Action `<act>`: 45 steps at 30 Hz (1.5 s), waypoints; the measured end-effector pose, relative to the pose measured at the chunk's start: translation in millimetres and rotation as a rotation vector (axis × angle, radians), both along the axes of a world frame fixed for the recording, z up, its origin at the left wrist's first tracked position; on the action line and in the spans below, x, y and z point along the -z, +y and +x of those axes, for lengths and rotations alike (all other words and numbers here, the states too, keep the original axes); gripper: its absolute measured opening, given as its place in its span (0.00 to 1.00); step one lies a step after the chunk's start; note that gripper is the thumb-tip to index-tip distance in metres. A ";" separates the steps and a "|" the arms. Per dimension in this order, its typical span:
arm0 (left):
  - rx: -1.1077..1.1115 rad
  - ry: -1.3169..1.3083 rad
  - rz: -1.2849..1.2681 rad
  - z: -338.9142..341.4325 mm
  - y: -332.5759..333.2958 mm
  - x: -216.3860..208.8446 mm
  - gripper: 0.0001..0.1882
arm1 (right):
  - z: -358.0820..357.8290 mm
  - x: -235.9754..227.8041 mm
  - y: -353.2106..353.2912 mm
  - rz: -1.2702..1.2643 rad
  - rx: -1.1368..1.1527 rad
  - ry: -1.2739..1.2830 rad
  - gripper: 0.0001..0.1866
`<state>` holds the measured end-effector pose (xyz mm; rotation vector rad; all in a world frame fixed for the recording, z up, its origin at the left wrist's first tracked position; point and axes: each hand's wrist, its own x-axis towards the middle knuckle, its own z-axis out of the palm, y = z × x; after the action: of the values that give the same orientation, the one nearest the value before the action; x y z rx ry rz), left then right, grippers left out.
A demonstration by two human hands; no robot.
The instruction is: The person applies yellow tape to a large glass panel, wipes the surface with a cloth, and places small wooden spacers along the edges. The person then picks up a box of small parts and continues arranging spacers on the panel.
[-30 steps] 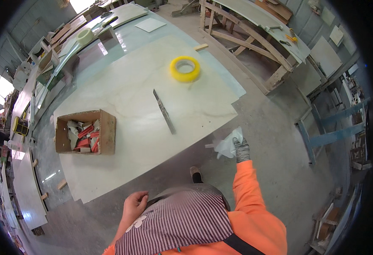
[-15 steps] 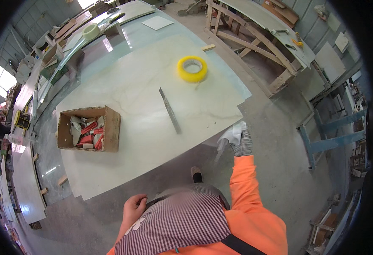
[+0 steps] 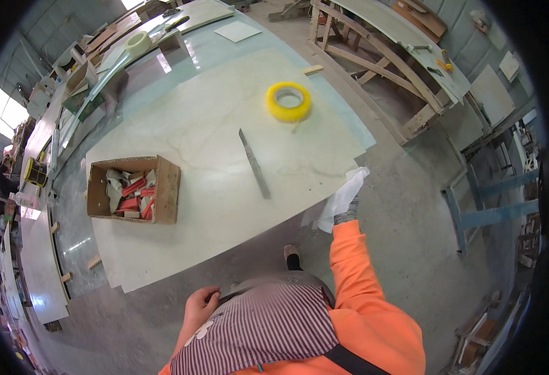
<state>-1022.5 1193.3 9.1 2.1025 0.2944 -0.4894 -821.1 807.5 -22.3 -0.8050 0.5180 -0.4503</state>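
pinching a white sheet [image 3: 344,194], the right grip [image 3: 348,213] is beside the slab [image 3: 209,228]; left grip [image 3: 200,304] unclear.

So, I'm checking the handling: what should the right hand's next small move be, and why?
Perhaps bring the white sheet fully onto the slab: the right hand holds it by the edge, and the tape and box sit away from that corner.
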 end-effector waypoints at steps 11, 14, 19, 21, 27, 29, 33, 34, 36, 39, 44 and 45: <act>0.023 0.031 0.002 -14.5 15.3 1.5 0.14 | -43.0 53.1 100.9 -0.342 -0.145 0.335 0.23; 0.034 0.042 0.042 -19.0 22.0 -2.9 0.15 | -54.8 86.2 124.2 0.013 -0.309 0.280 0.17; -0.050 0.068 0.040 -41.4 43.4 -5.9 0.17 | -98.6 136.5 160.3 -0.398 -0.819 0.241 0.23; -0.078 0.001 0.062 -55.9 55.4 -4.2 0.16 | -116.2 138.7 182.7 -1.072 -0.911 0.208 0.27; -0.331 -0.009 0.002 -109.4 96.3 7.8 0.15 | -129.3 104.8 306.9 -2.708 -1.346 -0.397 0.18; -0.461 0.021 -0.046 -131.4 111.6 11.4 0.15 | -127.1 103.7 351.0 -1.775 -1.457 -0.168 0.16; -0.607 -0.019 -0.033 -171.9 139.6 18.8 0.16 | -143.5 113.5 410.9 -2.417 -0.820 -0.775 0.15; -0.627 -0.028 -0.028 -180.7 145.5 20.4 0.16 | -149.1 118.6 423.6 -2.540 -0.603 -0.895 0.14; -0.660 -0.028 -0.020 -197.7 155.9 21.8 0.15 | -153.8 131.8 458.0 -2.615 -0.362 -1.097 0.14; -0.694 -0.005 0.002 -218.6 168.7 23.1 0.15 | -167.1 140.5 507.9 -2.816 -0.008 -1.004 0.14; -0.736 0.035 0.001 -238.5 181.5 28.5 0.15 | -162.5 94.3 522.8 -3.108 0.515 -1.307 0.13; -0.733 0.015 -0.006 -241.5 183.2 29.6 0.15 | -162.2 79.0 526.9 -3.034 0.236 -1.366 0.11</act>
<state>-1263.9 1376.5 -20.5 1.8159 1.0162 -0.0636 -983.3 1334.5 -101.3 1.6596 1.4102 1.0905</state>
